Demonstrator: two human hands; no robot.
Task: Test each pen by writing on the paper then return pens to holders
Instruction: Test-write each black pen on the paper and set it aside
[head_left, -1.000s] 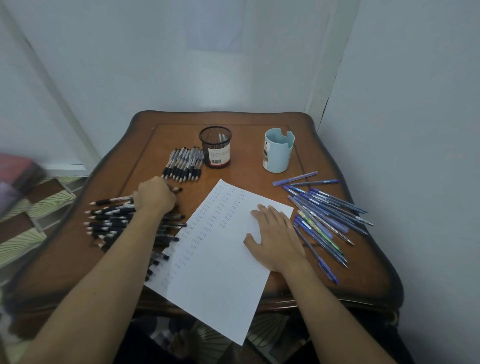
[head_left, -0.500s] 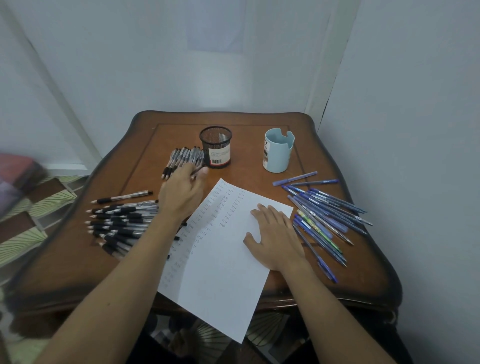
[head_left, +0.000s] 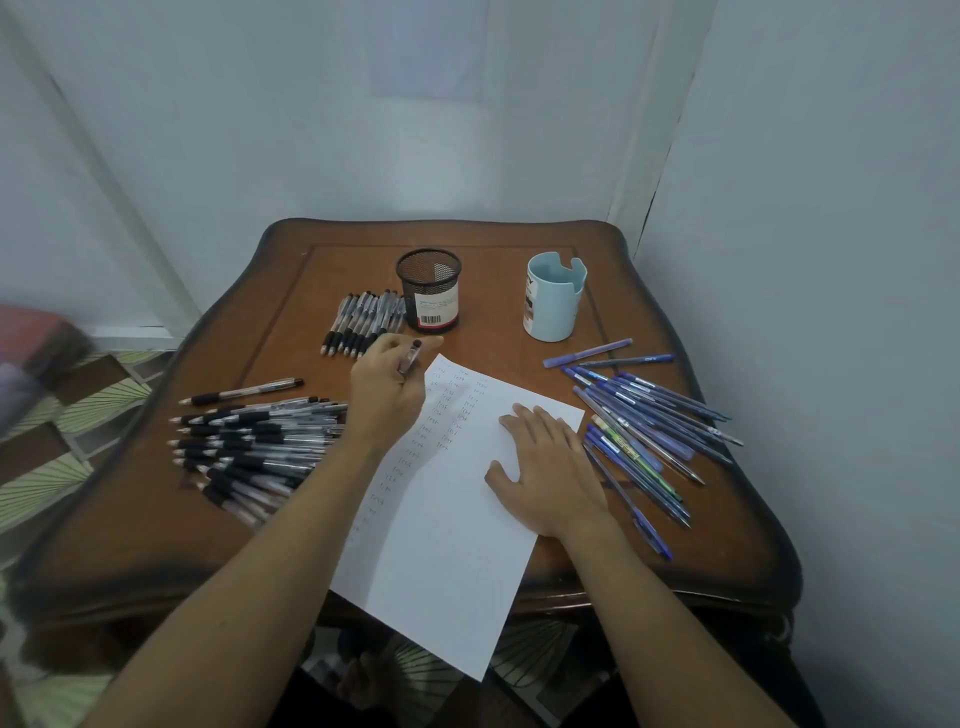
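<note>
Head view: left grip (head_left: 387, 387) tight round a pen (head_left: 410, 357) at the paper (head_left: 441, 545) corner, right grip (head_left: 545, 467) flat, straight-fingered, on it.

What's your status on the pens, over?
Left hand grips pen at far corner of paper. Right hand flat on paper. Mesh holder, blue holder look empty. Nothing blocking.

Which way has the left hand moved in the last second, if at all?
Yes. The left hand, gripping a pen, moved right from the left pen pile to the far corner of the paper, nearer the mesh cup.
</note>
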